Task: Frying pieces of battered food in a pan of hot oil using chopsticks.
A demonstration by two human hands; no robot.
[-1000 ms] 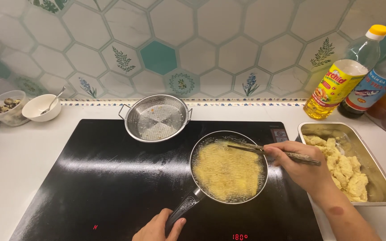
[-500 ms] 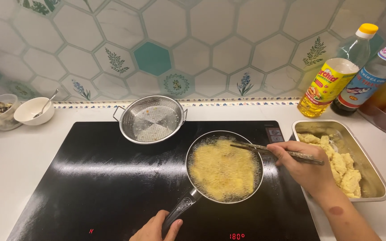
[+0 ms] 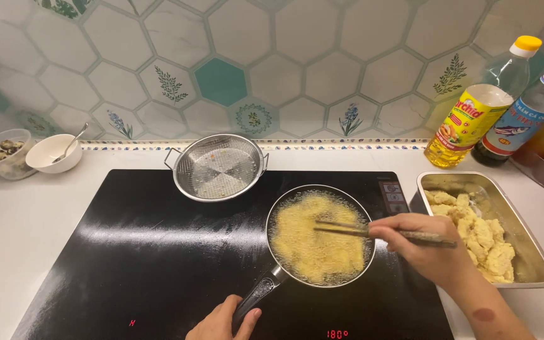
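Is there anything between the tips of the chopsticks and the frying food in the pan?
Nothing visible. The right hand holds the chopsticks over the pan, their tips at the bubbling yellow food. The left hand holds the pan handle.

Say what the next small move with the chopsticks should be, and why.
Probably lower the chopsticks in the right hand into the foaming yellow food and lift an edge; the left hand steadies the frying pan by its handle.
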